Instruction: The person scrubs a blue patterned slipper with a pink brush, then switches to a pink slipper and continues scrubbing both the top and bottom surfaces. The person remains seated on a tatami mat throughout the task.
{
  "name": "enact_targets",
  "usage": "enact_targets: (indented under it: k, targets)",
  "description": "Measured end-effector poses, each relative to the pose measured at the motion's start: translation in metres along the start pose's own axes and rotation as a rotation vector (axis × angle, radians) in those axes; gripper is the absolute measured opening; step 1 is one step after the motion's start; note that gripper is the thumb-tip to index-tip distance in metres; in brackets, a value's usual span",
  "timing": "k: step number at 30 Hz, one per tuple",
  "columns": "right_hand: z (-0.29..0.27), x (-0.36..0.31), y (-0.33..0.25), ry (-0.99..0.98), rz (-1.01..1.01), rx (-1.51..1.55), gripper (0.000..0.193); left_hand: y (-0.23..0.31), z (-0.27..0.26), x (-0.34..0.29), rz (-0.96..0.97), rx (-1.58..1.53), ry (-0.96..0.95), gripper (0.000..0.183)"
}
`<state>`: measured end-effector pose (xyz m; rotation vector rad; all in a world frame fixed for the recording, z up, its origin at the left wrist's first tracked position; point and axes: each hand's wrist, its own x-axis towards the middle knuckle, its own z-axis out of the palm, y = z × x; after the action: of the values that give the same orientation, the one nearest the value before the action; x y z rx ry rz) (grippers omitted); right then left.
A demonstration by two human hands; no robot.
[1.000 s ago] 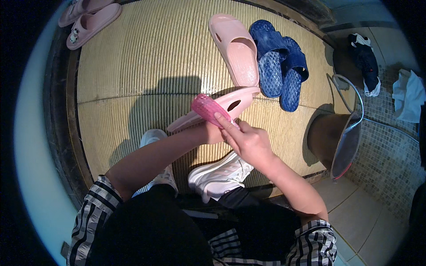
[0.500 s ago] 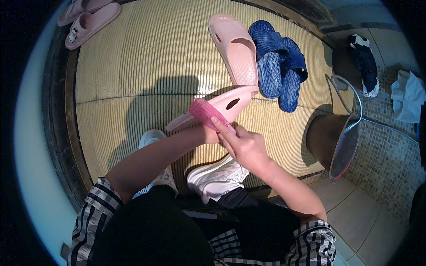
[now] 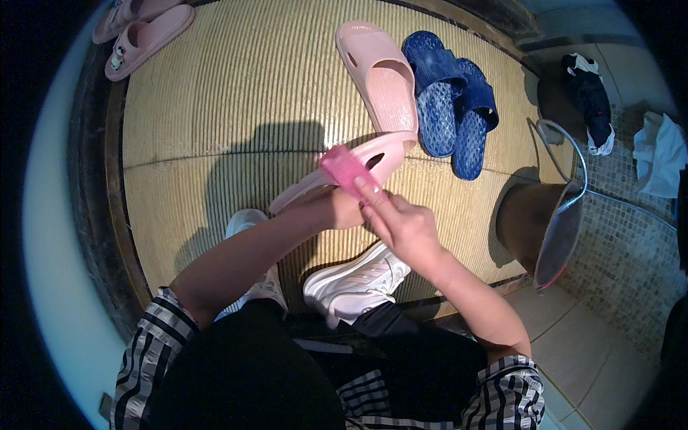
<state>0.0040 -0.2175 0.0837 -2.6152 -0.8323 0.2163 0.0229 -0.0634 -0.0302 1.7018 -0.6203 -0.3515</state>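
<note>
A pink slipper (image 3: 394, 156) is tilted on its side above the mat, with my left hand (image 3: 346, 209) gripping it. Most of the left fingers are hidden by the slipper and my other hand. My right hand (image 3: 406, 228) is closed round a pink brush (image 3: 347, 169), its index finger stretched along the back. The brush overlaps the slipper near the strap; its bristles face away, so I cannot tell how firmly it touches. The matching pink slipper (image 3: 390, 93) lies just beyond on the mat, wet and shiny.
Blue slippers (image 3: 435, 107) lie to the right on the ribbed mat (image 3: 236, 72). A brown bucket (image 3: 527, 222) with a hose (image 3: 584, 161) stands at the right. More pink slippers (image 3: 154, 39) rest far left. Cloths (image 3: 661, 154) lie on tiles. My white shoes (image 3: 355, 287) are below my hands.
My right hand has moved the brush slightly up and to the right along the slipper. The slipper has shifted a little upward in my left hand.
</note>
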Motion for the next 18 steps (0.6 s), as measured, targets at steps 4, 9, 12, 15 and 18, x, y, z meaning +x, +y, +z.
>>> enact_targets:
  k: [4, 9, 12, 15, 18]
  targets:
    - [-0.001, -0.001, 0.024, 0.009, 0.113, 0.095, 0.05, -0.002, 0.004, -0.01, 0.002, 0.322, -0.009, 0.078]
    - [-0.004, 0.004, 0.045, 0.098, 0.457, 0.401, 0.044, -0.009, -0.011, -0.007, -0.311, 0.119, -0.144, 0.056]
    - [0.01, -0.007, 0.025, 0.021, 0.276, 0.14, 0.049, 0.004, -0.026, 0.001, -0.37, 0.005, -0.22, 0.043]
    - [0.02, -0.006, 0.004, -0.013, 0.106, 0.114, 0.051, 0.046, -0.052, 0.015, -0.504, 0.282, -0.236, 0.034]
    - [0.015, 0.011, 0.031, 0.149, 0.204, 0.186, 0.047, 0.047, -0.063, 0.019, -0.611, 0.32, -0.323, 0.032]
